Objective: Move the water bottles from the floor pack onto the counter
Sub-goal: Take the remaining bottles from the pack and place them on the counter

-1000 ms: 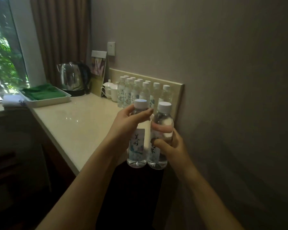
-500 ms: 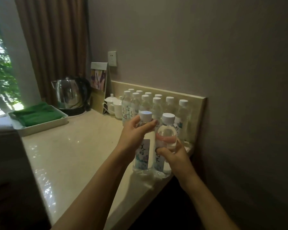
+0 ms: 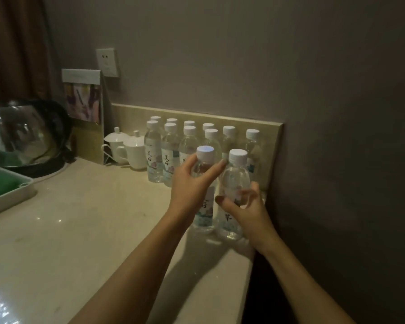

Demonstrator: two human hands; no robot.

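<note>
There is one view only, from the person's head. It looks forward and down on the counter (image 3: 84,220) from close above its near edge, and it faces the wall behind the counter.

counter (image 3: 84,230): beige | on it: water bottles (image 3: 171,146), lidded cups (image 3: 126,148), kettle (image 3: 21,134), tray (image 3: 7,195)

Kettle (image 3: 21,134) and tray (image 3: 7,195) cut off left
</note>
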